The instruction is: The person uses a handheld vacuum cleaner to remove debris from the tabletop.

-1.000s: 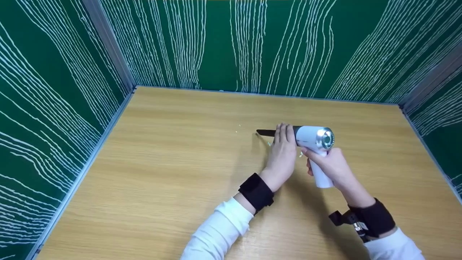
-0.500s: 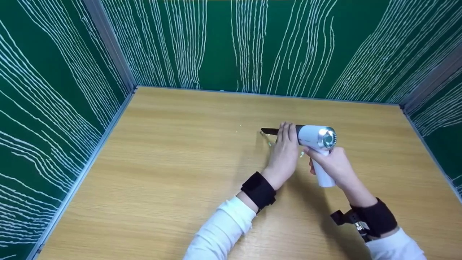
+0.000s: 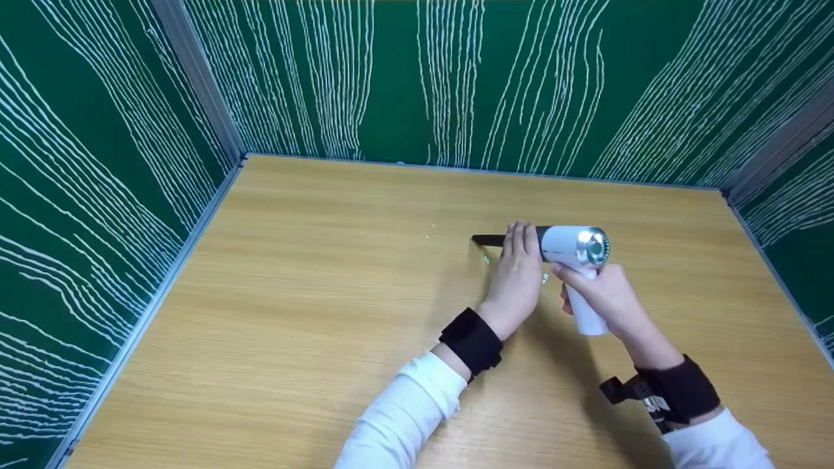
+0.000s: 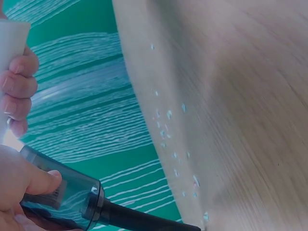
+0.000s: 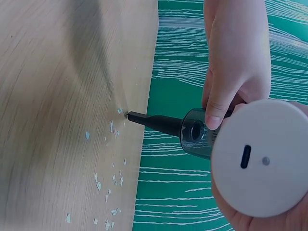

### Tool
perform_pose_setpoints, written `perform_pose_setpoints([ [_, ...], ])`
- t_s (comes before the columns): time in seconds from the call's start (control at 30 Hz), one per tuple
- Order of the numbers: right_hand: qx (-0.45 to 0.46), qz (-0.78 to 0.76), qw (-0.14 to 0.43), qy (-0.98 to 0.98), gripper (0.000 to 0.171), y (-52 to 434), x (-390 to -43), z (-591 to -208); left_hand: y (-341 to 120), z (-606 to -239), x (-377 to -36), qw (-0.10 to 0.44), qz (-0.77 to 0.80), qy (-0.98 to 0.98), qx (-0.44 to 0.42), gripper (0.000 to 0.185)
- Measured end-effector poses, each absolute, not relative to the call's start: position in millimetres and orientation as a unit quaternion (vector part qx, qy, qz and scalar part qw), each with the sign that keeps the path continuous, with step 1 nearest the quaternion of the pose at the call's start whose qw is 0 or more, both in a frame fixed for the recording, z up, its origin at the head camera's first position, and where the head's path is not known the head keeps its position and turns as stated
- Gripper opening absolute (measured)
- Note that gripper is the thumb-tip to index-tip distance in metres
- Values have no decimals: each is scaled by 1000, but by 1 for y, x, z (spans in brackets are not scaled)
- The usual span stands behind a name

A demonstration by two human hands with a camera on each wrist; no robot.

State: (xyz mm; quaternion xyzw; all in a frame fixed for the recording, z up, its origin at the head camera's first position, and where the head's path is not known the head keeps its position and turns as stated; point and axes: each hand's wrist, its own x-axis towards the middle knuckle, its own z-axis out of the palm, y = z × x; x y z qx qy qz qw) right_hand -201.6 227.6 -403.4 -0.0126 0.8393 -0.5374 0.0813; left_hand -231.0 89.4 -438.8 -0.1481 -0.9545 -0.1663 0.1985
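A white handheld vacuum cleaner [image 3: 564, 243] with a narrow black nozzle [image 3: 487, 240] lies across both hands, its nozzle pointing left. My right hand [image 3: 609, 296] grips its handle; those curled fingers [image 4: 21, 91] also show in the left wrist view. My left hand [image 3: 518, 280] holds the smoky clear dust cup [image 5: 195, 132] from above, its thumb [image 4: 45, 182] against the cup's side. In the right wrist view the nozzle tip is at or close to the tabletop beside small pale paper scraps [image 5: 112, 127]. The left hand hides much of the cup in the head view.
The wooden tabletop [image 3: 293, 293] is bounded by green walls [image 3: 397, 78] with wavy white lines, behind and at both sides. A grey metal edge [image 3: 150, 306] runs along the left. Two tiny specks [image 3: 427, 236] lie left of the nozzle.
Both hands and the vacuum cleaner have shifted slightly to the right. The nozzle tip rose a little and then dropped again. Both grips stay as they were.
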Motion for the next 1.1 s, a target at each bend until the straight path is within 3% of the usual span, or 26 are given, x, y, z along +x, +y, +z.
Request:
perform_pose_setpoints([
  [0.4, -20, -521, 68, 851, 57, 236, -197, -399, 98, -437, -230, 199, -163, -953, -160, 55],
  [1.1, 12, -504, 99, 858, 55, 246, -181, -394, 109, -435, -209, 226, -131, -955, -140, 55],
])
